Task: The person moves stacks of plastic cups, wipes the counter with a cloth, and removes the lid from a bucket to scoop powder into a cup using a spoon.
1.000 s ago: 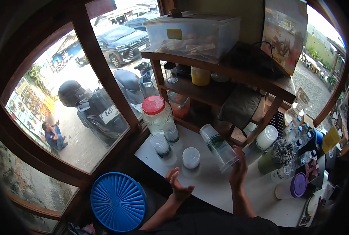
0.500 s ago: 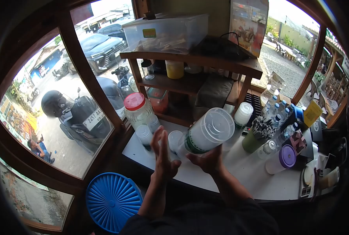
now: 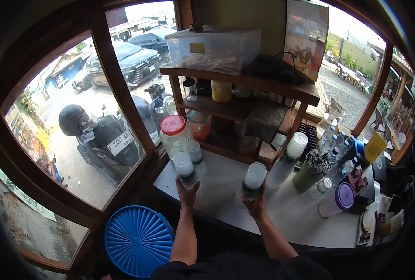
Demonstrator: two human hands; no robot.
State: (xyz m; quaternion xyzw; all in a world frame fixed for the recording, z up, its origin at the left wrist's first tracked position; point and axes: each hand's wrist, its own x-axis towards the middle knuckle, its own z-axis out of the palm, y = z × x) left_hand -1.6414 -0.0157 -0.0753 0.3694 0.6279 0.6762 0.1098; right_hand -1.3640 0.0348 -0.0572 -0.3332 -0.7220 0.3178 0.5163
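The left cup stack (image 3: 184, 164) is located in the left hand (image 3: 187, 192); the right cup stack (image 3: 255, 177) is located in the right hand (image 3: 254, 200). Each stack consists of nested clear cups with a dark green printed band. Each hand is closed around the lower part of its stack, thumb on the inner side. Whether either stack bears on the bench (image 3: 221, 198) cannot be determined.

Ahead of the left hand, just behind its stack, stands a third cup stack (image 3: 196, 154); beyond it is a jar (image 3: 174, 142) with a red lid (image 3: 173, 124). Ahead and to the right of the right hand stands a taller cup stack (image 3: 292, 151). Farther right are a green container (image 3: 302, 180) of straws (image 3: 317, 161), several capped bottles (image 3: 342, 148) and a purple-lidded container (image 3: 332, 205).

Well ahead of both hands is a wooden shelf (image 3: 245, 75), carrying a clear plastic bin (image 3: 214, 46) on top. Below and left of the left hand is a ribbed blue lid (image 3: 135, 241).
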